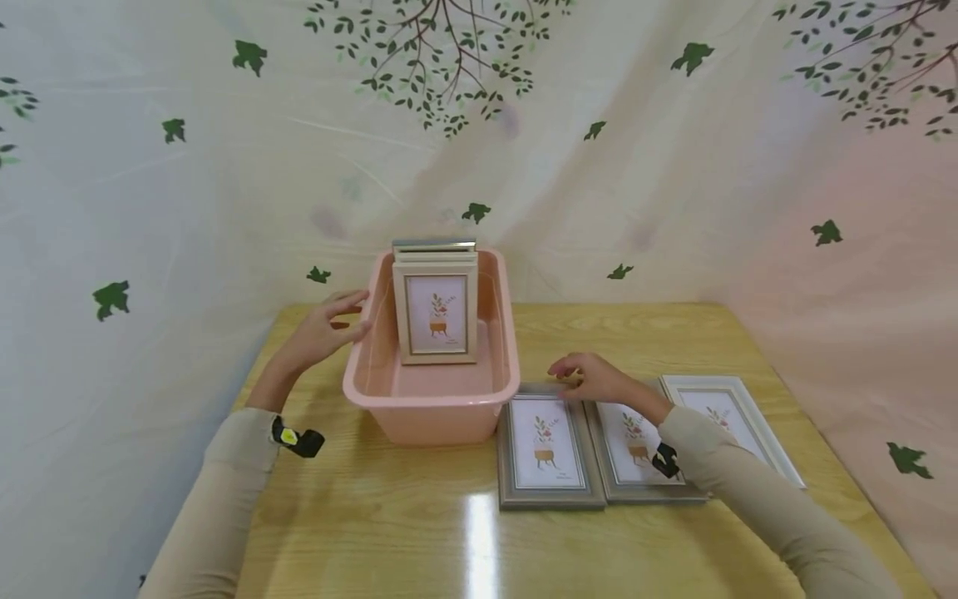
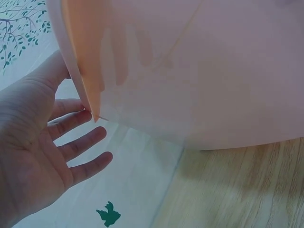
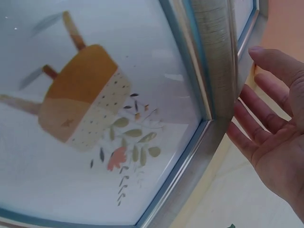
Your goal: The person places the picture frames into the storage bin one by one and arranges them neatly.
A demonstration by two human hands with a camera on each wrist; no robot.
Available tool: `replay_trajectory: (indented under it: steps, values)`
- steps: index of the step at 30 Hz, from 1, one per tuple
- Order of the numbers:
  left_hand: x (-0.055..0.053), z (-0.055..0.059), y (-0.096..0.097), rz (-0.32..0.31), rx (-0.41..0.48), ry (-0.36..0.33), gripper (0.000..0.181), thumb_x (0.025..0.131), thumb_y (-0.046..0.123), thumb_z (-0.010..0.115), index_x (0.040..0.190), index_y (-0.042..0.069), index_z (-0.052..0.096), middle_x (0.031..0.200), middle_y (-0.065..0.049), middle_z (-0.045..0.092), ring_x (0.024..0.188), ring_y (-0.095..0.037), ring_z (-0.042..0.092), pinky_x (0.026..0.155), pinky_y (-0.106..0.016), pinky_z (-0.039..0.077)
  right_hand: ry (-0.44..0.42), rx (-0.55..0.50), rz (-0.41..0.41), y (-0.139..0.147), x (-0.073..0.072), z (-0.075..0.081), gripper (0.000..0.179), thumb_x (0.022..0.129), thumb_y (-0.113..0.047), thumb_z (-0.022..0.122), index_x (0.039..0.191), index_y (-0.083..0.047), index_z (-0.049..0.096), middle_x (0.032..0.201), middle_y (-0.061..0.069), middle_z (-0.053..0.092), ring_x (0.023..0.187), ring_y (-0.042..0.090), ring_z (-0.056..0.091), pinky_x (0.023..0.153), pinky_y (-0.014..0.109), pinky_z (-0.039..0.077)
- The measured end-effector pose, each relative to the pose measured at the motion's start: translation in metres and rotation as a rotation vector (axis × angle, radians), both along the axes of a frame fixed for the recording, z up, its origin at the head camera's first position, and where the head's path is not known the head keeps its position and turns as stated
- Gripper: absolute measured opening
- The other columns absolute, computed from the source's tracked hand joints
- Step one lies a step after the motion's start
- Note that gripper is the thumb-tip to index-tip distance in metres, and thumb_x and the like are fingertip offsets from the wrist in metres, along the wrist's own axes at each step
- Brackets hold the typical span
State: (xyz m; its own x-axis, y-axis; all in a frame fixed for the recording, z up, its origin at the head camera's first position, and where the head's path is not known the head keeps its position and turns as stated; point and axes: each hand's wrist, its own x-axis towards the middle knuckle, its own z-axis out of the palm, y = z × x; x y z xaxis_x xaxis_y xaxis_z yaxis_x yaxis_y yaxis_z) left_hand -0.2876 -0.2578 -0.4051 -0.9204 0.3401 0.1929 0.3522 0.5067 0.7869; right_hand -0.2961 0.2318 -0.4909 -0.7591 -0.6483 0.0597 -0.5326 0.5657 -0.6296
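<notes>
A pink plastic basin (image 1: pixel 434 424) stands on the table, with my left hand (image 1: pixel 329 331) at its left rim. In the left wrist view, the fingers (image 2: pixel 88 164) of that hand are spread and lightly bent, the thumb partly hidden by the rim. Inside the basin, a cream picture frame (image 1: pixel 471 316) stands upright in front of another frame with a silvery top edge (image 1: pixel 434 245). My right hand (image 1: pixel 599 381) is over the top edges of a grey picture frame (image 1: pixel 505 457) and a second grey frame (image 1: pixel 614 491), fingers loosely bent right by the edge.
A white picture frame (image 1: pixel 771 441) lies at the right end of the row, partly behind my right forearm. The wooden table (image 1: pixel 374 524) meets a pale curtain (image 1: pixel 546 216) printed with leaves and birds at its back edge.
</notes>
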Motion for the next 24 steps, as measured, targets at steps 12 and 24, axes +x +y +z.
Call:
replay_trajectory:
  steps: [12, 24]
  values:
    - [0.002, 0.002, 0.001, -0.001, 0.008, -0.021, 0.062, 0.101, 0.016, 0.064, 0.155, 0.000, 0.037, 0.159, -0.023, 0.031, 0.139, -0.048, 0.036, 0.110, -0.062, 0.034, -0.048, -0.009, -0.019, 0.006, -0.005, -0.007, 0.033, 0.085, -0.007, 0.081, 0.113, 0.007, 0.070, 0.103, 0.013, 0.071, 0.092, 0.026, 0.065, 0.079, 0.040, 0.056]
    - [0.018, 0.020, 0.013, 0.012, -0.006, -0.043, 0.060, 0.102, 0.005, 0.059, 0.153, -0.009, 0.032, 0.158, -0.030, 0.027, 0.139, -0.053, 0.033, 0.111, -0.065, 0.031, -0.063, 0.018, -0.022, 0.003, -0.008, -0.008, 0.030, 0.084, -0.009, 0.082, 0.108, 0.005, 0.073, 0.100, 0.010, 0.072, 0.090, 0.021, 0.065, 0.080, 0.037, 0.055]
